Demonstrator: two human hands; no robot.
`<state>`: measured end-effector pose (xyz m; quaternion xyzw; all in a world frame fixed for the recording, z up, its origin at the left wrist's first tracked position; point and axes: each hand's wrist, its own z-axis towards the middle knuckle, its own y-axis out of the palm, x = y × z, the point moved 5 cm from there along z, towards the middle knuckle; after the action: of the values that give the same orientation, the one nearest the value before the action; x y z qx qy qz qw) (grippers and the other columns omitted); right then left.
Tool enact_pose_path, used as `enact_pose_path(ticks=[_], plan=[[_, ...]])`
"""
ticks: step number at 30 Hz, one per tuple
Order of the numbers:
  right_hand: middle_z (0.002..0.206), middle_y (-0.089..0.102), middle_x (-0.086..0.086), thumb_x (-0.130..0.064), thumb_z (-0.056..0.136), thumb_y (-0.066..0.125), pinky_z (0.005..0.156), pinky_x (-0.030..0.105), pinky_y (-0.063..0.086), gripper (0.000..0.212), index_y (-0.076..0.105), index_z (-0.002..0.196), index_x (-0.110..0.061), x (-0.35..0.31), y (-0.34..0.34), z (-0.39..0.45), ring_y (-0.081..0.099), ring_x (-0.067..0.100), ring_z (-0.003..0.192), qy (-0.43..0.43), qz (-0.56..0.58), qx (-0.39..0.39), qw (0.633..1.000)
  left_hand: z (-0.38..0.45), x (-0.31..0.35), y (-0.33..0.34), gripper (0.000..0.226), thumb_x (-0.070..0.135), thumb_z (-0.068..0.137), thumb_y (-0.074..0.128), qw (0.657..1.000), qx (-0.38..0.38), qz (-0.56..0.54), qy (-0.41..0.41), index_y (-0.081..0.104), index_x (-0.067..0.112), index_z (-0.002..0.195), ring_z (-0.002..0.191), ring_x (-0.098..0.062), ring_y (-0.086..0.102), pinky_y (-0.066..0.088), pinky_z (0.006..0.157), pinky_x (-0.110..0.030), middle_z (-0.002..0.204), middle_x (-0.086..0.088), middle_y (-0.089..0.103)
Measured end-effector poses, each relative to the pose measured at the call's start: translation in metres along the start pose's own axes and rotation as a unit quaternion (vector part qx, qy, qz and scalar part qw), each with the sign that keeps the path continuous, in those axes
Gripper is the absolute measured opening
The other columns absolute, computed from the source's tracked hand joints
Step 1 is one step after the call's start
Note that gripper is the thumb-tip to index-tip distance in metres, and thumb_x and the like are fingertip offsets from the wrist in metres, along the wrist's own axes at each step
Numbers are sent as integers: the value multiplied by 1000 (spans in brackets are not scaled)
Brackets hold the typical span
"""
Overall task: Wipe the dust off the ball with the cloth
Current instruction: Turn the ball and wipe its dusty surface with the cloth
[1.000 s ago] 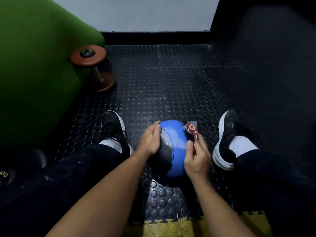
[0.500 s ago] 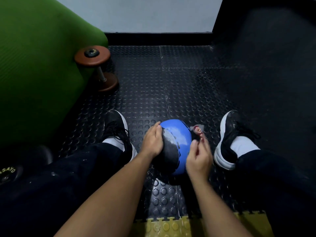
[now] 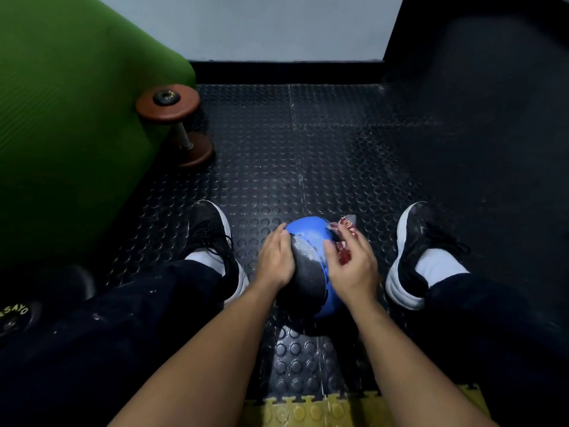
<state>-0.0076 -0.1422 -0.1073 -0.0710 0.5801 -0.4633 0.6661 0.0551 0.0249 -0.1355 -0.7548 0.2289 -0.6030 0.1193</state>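
Note:
A blue and black ball rests on the studded rubber floor between my feet, with pale dust across its top. My left hand lies flat against the ball's left side and steadies it. My right hand presses on the ball's right side with a red patterned cloth bunched in its fingers. One corner of the cloth sticks out beyond the fingertips. The lower part of the ball is hidden behind my hands.
A large green ball fills the left side, and a brown dumbbell stands on end beside it. A black weight plate lies at the far left. My two shoes flank the ball. Yellow mat edging runs along the bottom.
My right hand with the cloth has slid up and over the right side of the ball. The left hand stays on the ball. The camera has tilted slightly.

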Motion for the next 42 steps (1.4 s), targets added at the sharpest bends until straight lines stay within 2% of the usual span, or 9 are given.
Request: enact_pose_path(ticks=[7, 12, 18, 24, 30, 33, 36, 39, 42], plan=[[137, 60, 9, -35, 95, 50, 111, 50, 37, 41, 65, 128, -17, -10, 4, -25, 50, 33, 132, -87, -30, 23, 995, 2, 1, -1, 49, 39, 110, 24, 1000, -6, 2, 0, 41, 25, 154, 150, -13, 29, 17, 123, -31, 162, 3, 37], [132, 63, 8, -42, 97, 38, 103, 52, 43, 48, 64, 127, -14, -5, 6, 4, 54, 33, 125, 19, -21, 24, 999, 7, 3, 8, 50, 38, 109, 26, 1000, 6, 3, -18, 41, 23, 154, 150, -16, 29, 17, 124, -34, 162, 1, 38], [146, 52, 5, -37, 97, 44, 119, 50, 24, 40, 63, 130, -24, -33, 9, -46, 38, 25, 143, -157, -62, -4, 986, 10, 6, 4, 49, 35, 110, 24, 1000, 7, 12, -19, 43, 20, 153, 148, -18, 34, 22, 121, -32, 160, -2, 41], [123, 67, 11, -39, 98, 40, 98, 53, 47, 47, 68, 119, -7, 0, 1, -3, 60, 37, 115, 19, -38, 57, 997, 2, 3, 10, 51, 39, 109, 25, 999, 13, 26, -18, 40, 22, 154, 150, -18, 30, 19, 123, -34, 162, -1, 38], [143, 55, 9, -35, 97, 44, 117, 46, 28, 41, 65, 128, -19, -28, 5, -36, 42, 26, 140, -125, -38, 2, 991, 4, 3, 3, 51, 37, 109, 23, 999, 12, 16, -32, 40, 22, 154, 149, -16, 32, 19, 122, -30, 161, 1, 39], [127, 65, 14, -28, 96, 46, 105, 37, 42, 39, 68, 120, -6, -3, -11, -29, 59, 33, 121, -39, -4, 67, 997, 1, 3, 2, 50, 39, 109, 25, 1000, 15, 16, -11, 42, 23, 154, 148, -16, 33, 21, 122, -32, 160, 2, 40], [109, 71, 8, -30, 95, 47, 86, 28, 43, 36, 71, 109, -7, 3, -9, 1, 65, 31, 100, 63, -3, 40, 997, -1, 6, 0, 46, 41, 105, 34, 999, 14, 39, -30, 51, 23, 144, 138, -25, 45, 31, 116, -39, 147, -6, 52], [107, 73, 4, -32, 94, 49, 82, 27, 44, 36, 73, 105, -9, -3, -10, 26, 67, 25, 96, 12, 10, -12, 1000, 5, 10, -11, 43, 47, 95, 39, 988, 20, 140, -57, 58, 18, 120, 115, -34, 55, 43, 103, -48, 123, -12, 59], [105, 72, 0, -24, 96, 55, 81, 27, 50, 24, 74, 101, -9, -7, -10, 27, 68, 19, 93, -50, 38, -40, 997, 16, 16, -19, 38, 47, 95, 42, 986, 31, 166, 8, 56, 17, 113, 113, -31, 56, 44, 100, -47, 122, -10, 60]])
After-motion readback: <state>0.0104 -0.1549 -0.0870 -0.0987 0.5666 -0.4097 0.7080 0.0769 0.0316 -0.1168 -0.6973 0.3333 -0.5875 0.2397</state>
